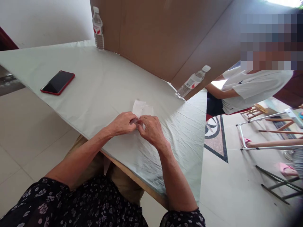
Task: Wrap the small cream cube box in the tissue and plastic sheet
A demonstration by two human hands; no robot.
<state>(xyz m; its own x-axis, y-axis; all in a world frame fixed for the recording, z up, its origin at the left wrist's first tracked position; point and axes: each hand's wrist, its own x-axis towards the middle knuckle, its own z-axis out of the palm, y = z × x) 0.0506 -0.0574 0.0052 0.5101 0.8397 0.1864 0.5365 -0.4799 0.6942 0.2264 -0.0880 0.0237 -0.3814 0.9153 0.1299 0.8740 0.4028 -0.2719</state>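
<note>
The left hand (123, 123), by the near edge of the surface (94, 83), has a narrow grip, contents unclear. Just beyond lies a white tissue-like sheet (143, 108), likely light, soft, easily torn, best taken by a far corner; its visible part stretches sideways, true long axis hidden. The right hand (152, 130) has an equally narrow grip, contents unclear.

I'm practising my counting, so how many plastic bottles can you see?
2. The left bottle is on the table by the left end of the brown board; the right bottle is near its right end. More could be hidden behind the board.
</note>
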